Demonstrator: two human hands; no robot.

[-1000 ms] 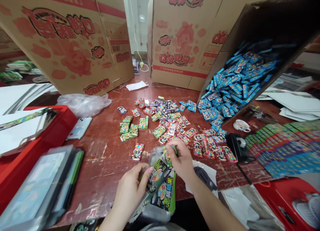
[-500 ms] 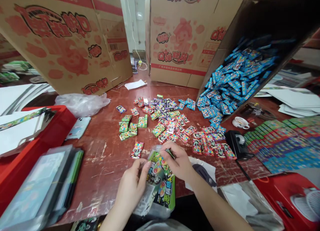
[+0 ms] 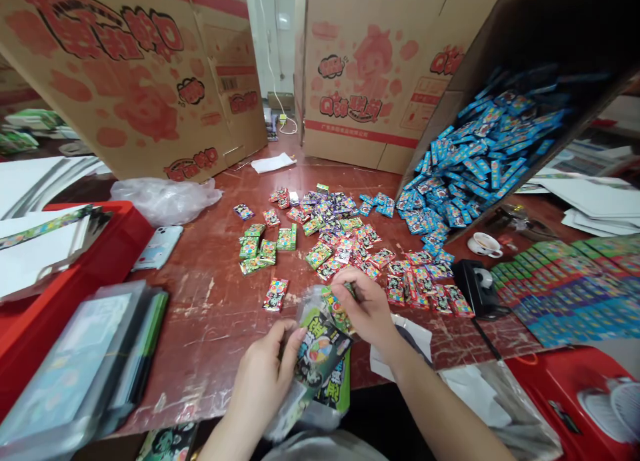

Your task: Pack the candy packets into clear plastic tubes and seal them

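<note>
Since the earlier frame, the right hand (image 3: 367, 311) had lifted slightly and the green printed bag (image 3: 320, 354) had tilted, its open top now leaning toward the right hand. The bag's long axis ran from lower left, near the desk (image 3: 210, 328) edge, to upper right, mouth end pointing away from the person. The left hand (image 3: 265, 381) was closed on the bag's left side, fingers curled over its front face. The right hand pinched a small green packet (image 3: 339, 308) between thumb and fingertips at the bag's mouth. The bag hung just past the near desk edge, in front of the person. Loose packets (image 3: 350, 248) lay scattered on the desk beyond both hands, and a tipped carton of blue packets (image 3: 475, 161) stood at right.
</note>
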